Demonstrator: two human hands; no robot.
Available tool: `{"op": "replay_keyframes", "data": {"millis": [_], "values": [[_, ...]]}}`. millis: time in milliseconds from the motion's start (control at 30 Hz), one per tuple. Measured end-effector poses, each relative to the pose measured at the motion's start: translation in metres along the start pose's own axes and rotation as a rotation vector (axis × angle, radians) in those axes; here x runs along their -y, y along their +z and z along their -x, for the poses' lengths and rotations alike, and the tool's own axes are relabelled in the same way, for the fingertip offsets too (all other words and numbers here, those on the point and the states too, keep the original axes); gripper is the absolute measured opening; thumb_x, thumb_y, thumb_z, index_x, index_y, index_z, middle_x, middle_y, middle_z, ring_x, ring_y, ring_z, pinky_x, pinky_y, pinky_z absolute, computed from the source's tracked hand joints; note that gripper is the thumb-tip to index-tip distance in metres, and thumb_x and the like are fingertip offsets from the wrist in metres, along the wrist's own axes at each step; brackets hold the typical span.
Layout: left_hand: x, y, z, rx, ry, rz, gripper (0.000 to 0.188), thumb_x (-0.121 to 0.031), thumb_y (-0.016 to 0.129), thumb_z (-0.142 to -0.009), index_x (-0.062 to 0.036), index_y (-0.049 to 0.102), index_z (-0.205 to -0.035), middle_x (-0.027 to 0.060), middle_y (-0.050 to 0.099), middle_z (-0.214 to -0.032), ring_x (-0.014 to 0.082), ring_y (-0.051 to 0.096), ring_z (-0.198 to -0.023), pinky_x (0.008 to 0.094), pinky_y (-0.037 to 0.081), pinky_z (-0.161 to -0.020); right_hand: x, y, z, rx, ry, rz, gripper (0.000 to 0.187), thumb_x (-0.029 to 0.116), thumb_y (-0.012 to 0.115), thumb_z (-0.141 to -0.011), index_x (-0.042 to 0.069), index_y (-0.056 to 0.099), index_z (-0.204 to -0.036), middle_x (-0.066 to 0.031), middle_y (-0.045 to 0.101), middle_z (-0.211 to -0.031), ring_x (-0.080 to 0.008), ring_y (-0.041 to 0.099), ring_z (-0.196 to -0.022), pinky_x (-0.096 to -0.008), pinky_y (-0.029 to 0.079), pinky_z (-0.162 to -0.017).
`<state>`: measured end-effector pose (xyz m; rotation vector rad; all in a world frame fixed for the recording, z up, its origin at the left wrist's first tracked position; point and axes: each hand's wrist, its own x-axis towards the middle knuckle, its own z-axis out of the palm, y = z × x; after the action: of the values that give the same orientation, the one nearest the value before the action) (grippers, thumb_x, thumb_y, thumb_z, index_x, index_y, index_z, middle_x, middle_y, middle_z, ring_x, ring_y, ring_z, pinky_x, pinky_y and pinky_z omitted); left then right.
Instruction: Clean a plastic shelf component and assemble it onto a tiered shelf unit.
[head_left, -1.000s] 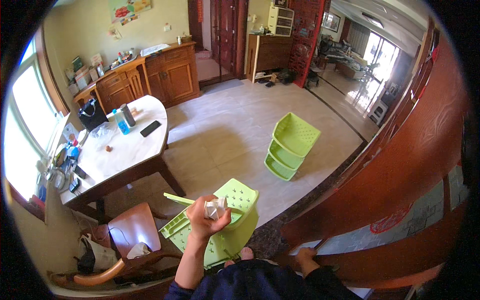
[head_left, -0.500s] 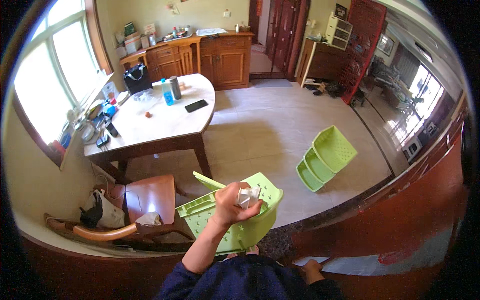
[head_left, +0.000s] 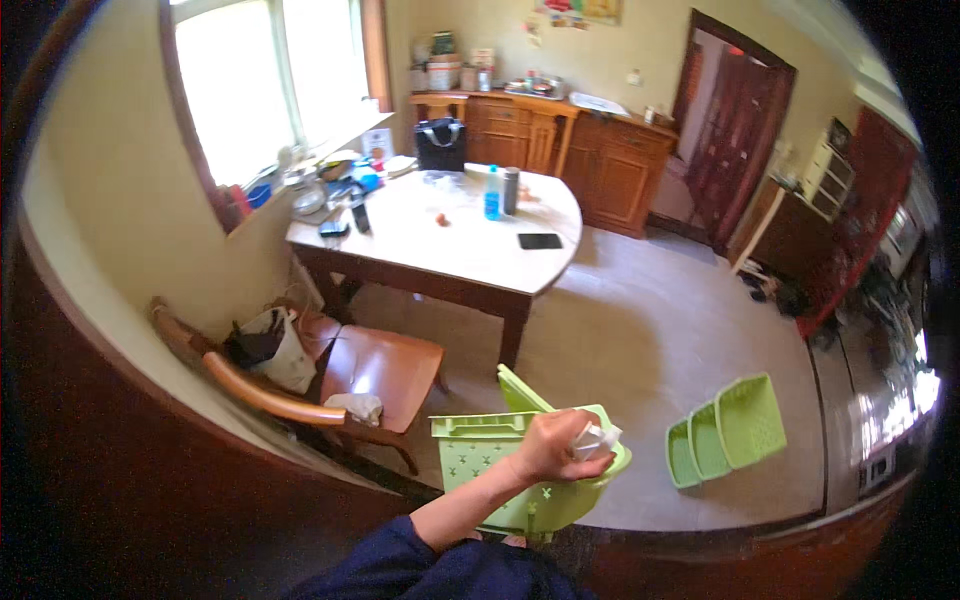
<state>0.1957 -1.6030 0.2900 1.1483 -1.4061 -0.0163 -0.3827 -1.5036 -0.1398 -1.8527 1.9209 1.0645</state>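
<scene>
My left hand (head_left: 548, 448) is closed around a small white piece (head_left: 597, 441), partly covered by my fingers; its exact kind is unclear. Below and around that hand is a light green plastic basket (head_left: 487, 463) with small cut-out holes in its wall. A green flat part (head_left: 521, 388) slants up behind its rim. Whether my hand touches the basket cannot be made out. My right hand is out of the picture.
Farther right on the floor stands a green tiered basket set (head_left: 722, 430). A wooden chair (head_left: 385, 368) with bags is at the left. Beyond it, a white-topped table (head_left: 470, 255) carries a blue bottle (head_left: 492, 195), a grey flask (head_left: 511, 190) and a phone (head_left: 540, 241).
The view has swung left, so the room's things appear farther right. My left hand still holds the white piece over the basket. My right hand, visible at the lower right before, has left the view.
</scene>
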Motion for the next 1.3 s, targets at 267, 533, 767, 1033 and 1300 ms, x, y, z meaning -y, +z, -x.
{"op": "replay_keyframes", "data": {"millis": [267,533,767,1033,1300], "values": [[0.010,-0.008,0.003,-0.033,-0.003,-0.044,0.037,-0.023,0.083,-0.066,0.0002,0.062,-0.087,0.0136,0.064,-0.070,0.0245,0.064,-0.058,0.0331,0.050,-0.053,0.025,-0.043,0.006,0.201,-0.277,0.079,0.019,0.025,0.061,-0.082,0.010,0.067,-0.072,-0.0074,0.058,-0.070,-0.0319,0.057,-0.067,-0.0442,0.043,-0.058],[0.023,-0.005,0.017,0.000,0.008,0.040,0.036,-0.023,0.082,-0.067,-0.0006,0.063,-0.089,0.0114,0.066,-0.072,0.0210,0.066,-0.061,0.0307,0.052,-0.054,0.062,0.041,0.007,-0.006,-0.394,0.110,0.013,0.026,0.065,-0.076,0.014,0.069,-0.074,-0.0068,0.064,-0.080,-0.0281,0.063,-0.076,-0.0441,0.050,-0.060],[-0.011,-0.031,0.026,0.180,-0.020,0.178,0.030,-0.024,0.081,-0.069,-0.0027,0.064,-0.083,0.0064,0.065,-0.066,0.0143,0.064,-0.056,0.0273,0.050,-0.053,0.151,0.213,0.209,-0.352,-0.051,0.116,0.013,0.027,0.067,-0.073,0.016,0.071,-0.079,-0.0067,0.069,-0.089,-0.0257,0.067,-0.085,-0.0438,0.055,-0.063],[-0.003,-0.051,0.041,0.270,0.114,0.287,0.032,-0.024,0.082,-0.066,-0.0040,0.063,-0.082,0.0077,0.062,-0.065,0.0207,0.062,-0.054,0.0298,0.049,-0.051,0.223,0.294,0.271,-0.347,0.259,0.256,0.021,0.038,0.068,-0.078,0.018,0.070,-0.084,-0.0056,0.068,-0.090,-0.0247,0.068,-0.085,-0.0432,0.055,-0.063],[0.011,-0.048,0.025,0.308,0.119,0.352,0.034,-0.024,0.084,-0.066,-0.0041,0.063,-0.083,0.0083,0.061,-0.066,0.0224,0.061,-0.055,0.0309,0.048,-0.051,0.221,0.311,0.316,-0.064,0.338,-0.244,0.020,0.041,0.068,-0.079,0.022,0.072,-0.085,-0.0060,0.069,-0.085,-0.0262,0.069,-0.084,-0.0484,0.056,-0.063]]}}
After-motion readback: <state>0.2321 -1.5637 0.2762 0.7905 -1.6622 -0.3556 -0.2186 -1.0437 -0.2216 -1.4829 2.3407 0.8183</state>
